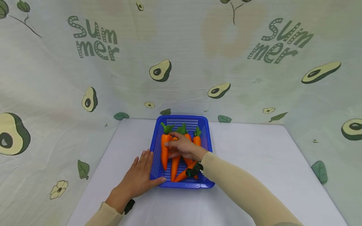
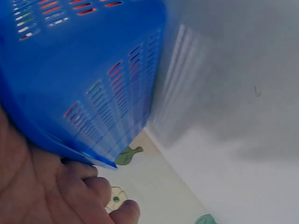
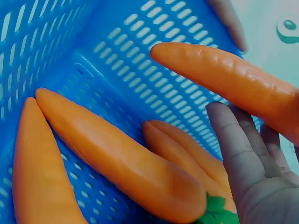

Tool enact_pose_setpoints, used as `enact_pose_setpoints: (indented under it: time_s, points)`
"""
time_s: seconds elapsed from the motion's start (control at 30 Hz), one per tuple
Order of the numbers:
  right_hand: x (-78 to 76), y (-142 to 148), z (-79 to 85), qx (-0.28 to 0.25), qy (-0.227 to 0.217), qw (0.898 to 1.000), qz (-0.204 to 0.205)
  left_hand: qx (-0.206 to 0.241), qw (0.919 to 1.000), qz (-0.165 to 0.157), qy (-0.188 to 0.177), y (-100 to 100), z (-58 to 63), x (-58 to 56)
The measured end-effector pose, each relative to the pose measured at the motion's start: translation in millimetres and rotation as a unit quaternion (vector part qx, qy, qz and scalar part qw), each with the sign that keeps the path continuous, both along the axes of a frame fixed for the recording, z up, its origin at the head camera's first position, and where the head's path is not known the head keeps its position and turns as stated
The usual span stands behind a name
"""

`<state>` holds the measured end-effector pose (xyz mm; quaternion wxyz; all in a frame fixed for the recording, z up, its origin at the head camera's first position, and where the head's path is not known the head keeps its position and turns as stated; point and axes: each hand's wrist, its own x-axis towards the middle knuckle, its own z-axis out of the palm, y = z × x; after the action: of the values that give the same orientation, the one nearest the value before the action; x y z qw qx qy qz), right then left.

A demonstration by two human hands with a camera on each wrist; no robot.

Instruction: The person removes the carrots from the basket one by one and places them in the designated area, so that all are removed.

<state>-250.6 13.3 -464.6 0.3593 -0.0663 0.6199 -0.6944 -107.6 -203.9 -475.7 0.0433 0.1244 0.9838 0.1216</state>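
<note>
In the head view, my right hand (image 1: 183,147) reaches into the blue basket (image 1: 186,185), with fingers curled over the leftmost orange carrot (image 1: 165,152). In the right wrist view this carrot (image 3: 224,77) slants above the basket floor near the wall, and some fingertips are hidden behind it. Other carrots (image 3: 121,158) lie in the basket, several with green tops. My left hand (image 1: 138,175) rests against the basket's left rim, its fingers extended and the thumb by the front rim. The left wrist view shows that palm (image 2: 42,186) beside the blue wall (image 2: 70,70).
The basket stands on a white-covered table (image 1: 249,150), near the back edge. A cloth backdrop (image 1: 183,40) printed with avocados, leaves and lettering hangs behind and along both sides. A dark wrist strap (image 1: 195,169) on the right arm hangs over the carrots.
</note>
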Motion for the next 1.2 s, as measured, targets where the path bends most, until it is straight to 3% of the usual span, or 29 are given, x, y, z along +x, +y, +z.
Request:
enact_pose_setpoints:
  time_s: [0.17,0.47,1.0,1.2]
  points:
    - [-1.5,14.3,8.7,-0.019,0.007,1.0,-0.013,-0.004,0.9999,-0.005,0.012,-1.8,1.7,3.9]
    - [-7.6,49.7,18.3,-0.04,0.034,0.997,-0.06,-0.004,0.9999,-0.003,-0.014,-3.1,2.2,6.2]
    - [-12.1,118.4,42.2,-0.009,0.121,0.984,-0.129,0.017,0.9993,0.009,-0.033,0.9,5.4,8.8]
    - [-18.0,146.4,47.3,0.015,0.133,0.98,-0.148,0.01,0.9993,0.013,-0.033,3.5,5.7,6.6]
